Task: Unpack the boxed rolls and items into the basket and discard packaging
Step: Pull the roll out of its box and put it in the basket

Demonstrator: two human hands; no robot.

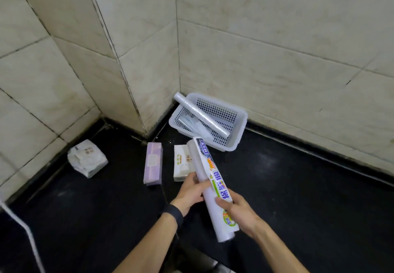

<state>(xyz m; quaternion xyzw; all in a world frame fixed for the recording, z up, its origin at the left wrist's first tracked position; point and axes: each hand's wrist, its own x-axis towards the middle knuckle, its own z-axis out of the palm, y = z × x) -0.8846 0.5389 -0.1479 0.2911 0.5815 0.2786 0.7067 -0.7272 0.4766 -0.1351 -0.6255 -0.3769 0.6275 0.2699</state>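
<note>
A person is gripping a wrapped roll of cling film (213,189) in both hands above the dark desk (298,187), its long axis running from the near end at the right wrist up and slightly leftward to the far end, which is pointing toward the basket. The right hand (235,209) is closing around the lower half of the printed wrapper, fingers curling over its right side, and is the hand nearer the roll's near end. The left hand (191,189) is clasping the middle from the left, thumb lying across the bare white part.

The white basket (239,133) is sitting just beyond the roll's far tip, ahead of the hands and a little to the right, against the tiled wall. An unwrapped clear roll (200,113) is already lying in it at a slant, its upper end propping on the far-left rim, with flat clear items beneath.

Left of the hands and ahead, a white tissue pack (181,164) is lying partly hidden behind the held roll, a purple box (153,164) beside that, and a crumpled white packet (87,158) farther left by the wall. Judging by the wrapper still on, stripping the sleeve looks to be the step in hand.
</note>
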